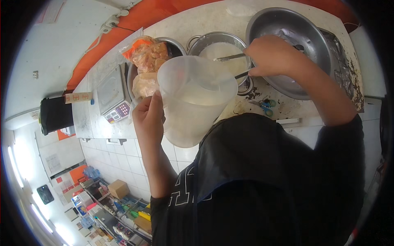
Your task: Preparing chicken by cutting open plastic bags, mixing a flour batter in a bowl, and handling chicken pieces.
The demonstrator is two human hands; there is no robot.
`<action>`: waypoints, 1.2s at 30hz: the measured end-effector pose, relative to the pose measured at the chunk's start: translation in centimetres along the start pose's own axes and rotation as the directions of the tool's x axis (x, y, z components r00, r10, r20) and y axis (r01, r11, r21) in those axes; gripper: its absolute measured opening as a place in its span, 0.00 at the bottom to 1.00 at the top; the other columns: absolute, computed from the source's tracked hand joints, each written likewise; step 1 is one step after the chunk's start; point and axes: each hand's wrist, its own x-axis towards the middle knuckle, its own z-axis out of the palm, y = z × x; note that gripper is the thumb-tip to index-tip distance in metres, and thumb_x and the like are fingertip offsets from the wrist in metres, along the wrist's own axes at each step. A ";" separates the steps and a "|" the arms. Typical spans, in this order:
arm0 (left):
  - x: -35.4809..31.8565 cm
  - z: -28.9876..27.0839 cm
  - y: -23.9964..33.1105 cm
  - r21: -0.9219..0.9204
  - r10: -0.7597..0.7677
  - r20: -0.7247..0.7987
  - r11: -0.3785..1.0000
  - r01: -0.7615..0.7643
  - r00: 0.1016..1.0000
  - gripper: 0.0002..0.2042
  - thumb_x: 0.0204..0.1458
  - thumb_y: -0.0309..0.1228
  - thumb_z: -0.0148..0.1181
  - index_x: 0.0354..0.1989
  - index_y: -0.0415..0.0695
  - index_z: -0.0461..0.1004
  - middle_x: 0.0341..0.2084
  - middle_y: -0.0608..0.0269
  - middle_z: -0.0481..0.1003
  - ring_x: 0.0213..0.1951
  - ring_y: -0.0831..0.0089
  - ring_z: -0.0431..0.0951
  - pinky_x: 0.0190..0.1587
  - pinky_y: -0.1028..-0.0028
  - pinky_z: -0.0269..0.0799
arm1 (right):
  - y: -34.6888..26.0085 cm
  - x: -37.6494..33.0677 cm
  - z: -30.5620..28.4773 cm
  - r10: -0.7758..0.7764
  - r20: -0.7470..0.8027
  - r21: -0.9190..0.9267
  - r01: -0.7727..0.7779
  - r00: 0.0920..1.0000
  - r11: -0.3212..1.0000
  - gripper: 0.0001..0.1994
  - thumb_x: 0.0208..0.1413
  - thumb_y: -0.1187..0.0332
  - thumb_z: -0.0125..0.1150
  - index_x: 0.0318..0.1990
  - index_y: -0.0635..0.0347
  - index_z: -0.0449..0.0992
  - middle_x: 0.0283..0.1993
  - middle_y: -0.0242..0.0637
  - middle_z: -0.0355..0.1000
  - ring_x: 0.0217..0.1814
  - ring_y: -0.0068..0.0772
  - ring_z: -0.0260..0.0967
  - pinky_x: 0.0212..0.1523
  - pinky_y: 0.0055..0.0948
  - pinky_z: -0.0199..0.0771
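My left hand (148,117) is closed at the side of a large translucent plastic pitcher (188,123), its grip mostly hidden by the fingers. The pitcher is held up in front of the table, and something pale shows through its wall. In my right hand (269,55) is a pair of metal tongs (232,58), arms spread apart. One arm lies over a two-handled metal pot (197,41) of pale, creamy liquid (217,50). The other arm's end is by the pitcher's rim; I cannot tell whether it is inside.
A wide metal basin (283,20) stands right of the pot. To the left, bagged orange-brown food (150,57) rests at another metal bowl (174,43). A digital scale (111,92) sits further left. Blue-handled scissors (266,107) lie near the table's front edge, beside dark stains.
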 end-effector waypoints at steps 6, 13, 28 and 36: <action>0.6 0.6 0.8 0.101 0.005 -0.044 0.995 0.000 0.999 0.18 0.58 0.40 0.59 0.20 0.42 0.71 0.10 0.77 0.59 0.13 0.88 0.55 0.17 0.81 0.47 | 0.1 -0.8 0.0 0.007 -0.024 0.006 -0.007 1.000 1.000 0.17 0.42 0.61 0.67 0.38 0.63 0.80 0.31 0.49 0.76 0.38 0.49 0.76 0.42 0.42 0.76; 1.5 0.8 1.8 0.180 -0.001 0.033 0.984 -0.005 0.999 0.21 0.57 0.44 0.60 0.16 0.44 0.68 0.10 0.76 0.60 0.13 0.87 0.55 0.17 0.80 0.48 | 0.1 -1.3 0.3 -0.005 -0.113 0.028 0.008 0.994 1.000 0.13 0.40 0.62 0.68 0.29 0.64 0.82 0.30 0.47 0.77 0.34 0.46 0.77 0.38 0.40 0.77; 2.6 2.5 3.2 0.530 0.135 -0.057 0.844 -0.085 0.989 0.24 0.57 0.48 0.58 0.22 0.38 0.75 0.10 0.72 0.63 0.12 0.84 0.60 0.16 0.79 0.53 | -0.2 -1.6 0.1 -0.004 -0.072 0.014 0.005 0.997 1.000 0.14 0.42 0.62 0.68 0.32 0.65 0.80 0.29 0.47 0.76 0.36 0.48 0.77 0.41 0.42 0.76; 2.6 3.0 3.5 0.584 0.113 -0.129 0.812 -0.016 0.985 0.29 0.57 0.49 0.58 0.13 0.37 0.62 0.10 0.68 0.56 0.17 0.78 0.54 0.21 0.72 0.52 | 0.6 -1.7 1.3 0.019 -0.136 0.024 -0.016 0.991 1.000 0.10 0.39 0.65 0.66 0.27 0.63 0.82 0.29 0.45 0.77 0.32 0.44 0.77 0.35 0.39 0.78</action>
